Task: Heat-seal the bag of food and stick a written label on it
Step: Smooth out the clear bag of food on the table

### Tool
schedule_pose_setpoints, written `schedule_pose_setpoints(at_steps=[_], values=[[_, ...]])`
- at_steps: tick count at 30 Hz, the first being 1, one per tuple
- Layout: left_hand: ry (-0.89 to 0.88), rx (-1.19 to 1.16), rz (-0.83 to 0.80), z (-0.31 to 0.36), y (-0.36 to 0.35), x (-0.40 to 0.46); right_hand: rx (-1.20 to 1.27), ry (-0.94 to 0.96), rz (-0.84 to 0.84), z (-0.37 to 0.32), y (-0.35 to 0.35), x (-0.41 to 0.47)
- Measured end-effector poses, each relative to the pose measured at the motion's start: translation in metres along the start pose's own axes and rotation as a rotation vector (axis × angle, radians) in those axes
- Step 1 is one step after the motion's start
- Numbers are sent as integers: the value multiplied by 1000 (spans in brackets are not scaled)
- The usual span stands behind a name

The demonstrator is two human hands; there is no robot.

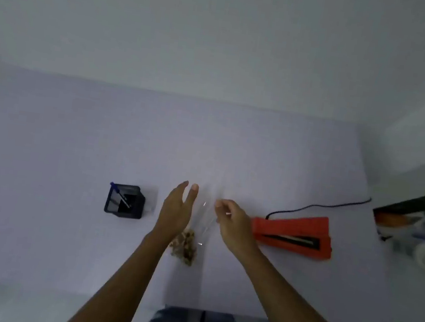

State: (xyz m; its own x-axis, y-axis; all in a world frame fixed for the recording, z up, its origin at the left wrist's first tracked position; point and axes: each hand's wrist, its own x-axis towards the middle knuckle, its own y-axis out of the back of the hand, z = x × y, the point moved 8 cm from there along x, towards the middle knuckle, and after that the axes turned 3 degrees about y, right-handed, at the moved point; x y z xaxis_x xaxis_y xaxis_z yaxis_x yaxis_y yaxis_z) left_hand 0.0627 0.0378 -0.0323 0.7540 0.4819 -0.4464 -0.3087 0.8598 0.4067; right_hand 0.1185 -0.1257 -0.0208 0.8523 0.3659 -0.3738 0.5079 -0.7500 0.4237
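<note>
Clear plastic, almost invisible against the pale table (73,142), marks the bag of food (198,226) lying at the centre of the worktop, its brown contents (184,246) bunched at the 6 o'clock end and its empty mouth pointing toward 12 o'clock. A person's left hand (176,210) hovers at the bag's 9 o'clock side, fingers spread and straight, gripping nothing. The right hand (232,224), at 3 o'clock of the bag, has its fingers curled together at the film's edge; whether they actually pinch the plastic cannot be told from this blurred view.

By the look of it, the step in hand is flattening and gathering the open end before sealing. Done well, that means pressing air out from the food toward the mouth, keeping crumbs clear of the seal line, and holding both corners taut so the film goes wrinkle-free into the orange heat sealer (294,235), which waits just beside the right hand at 3 o'clock, its black cord (316,205) trailing toward 2 o'clock.

Counted: one bag, one sealer, one dark pen holder (125,200) at 9 o'clock with one blue pen (120,194), two hands. No label is discernible.
</note>
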Motion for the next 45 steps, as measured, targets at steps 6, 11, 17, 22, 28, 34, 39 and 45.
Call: schedule_pose_setpoints(at_steps=[6,11,17,22,28,34,39,45], values=[[192,234,56,-98,-15,2,15,-315,-102,114,-60,-25],[189,343,-25,-115,-12,5,164,-372,-72,130,-86,-24],[113,208,-54,-111,8,-1,84,-152,40,114,-70,-27],[-121,142,-96,-93,26,-32,6,30,111,95,-52,-52],[-147,180,-259,-113,14,-50,-43,41,132,107,-57,-67],[-151,298,-424,-125,2,-55,-12,55,131,99,-59,-76],[-142,262,-526,-130,-14,-53,-106,-30,-19,104,-76,-76],[-158,193,-452,-121,-12,-48,-214,-36,-64,106,-78,-69]])
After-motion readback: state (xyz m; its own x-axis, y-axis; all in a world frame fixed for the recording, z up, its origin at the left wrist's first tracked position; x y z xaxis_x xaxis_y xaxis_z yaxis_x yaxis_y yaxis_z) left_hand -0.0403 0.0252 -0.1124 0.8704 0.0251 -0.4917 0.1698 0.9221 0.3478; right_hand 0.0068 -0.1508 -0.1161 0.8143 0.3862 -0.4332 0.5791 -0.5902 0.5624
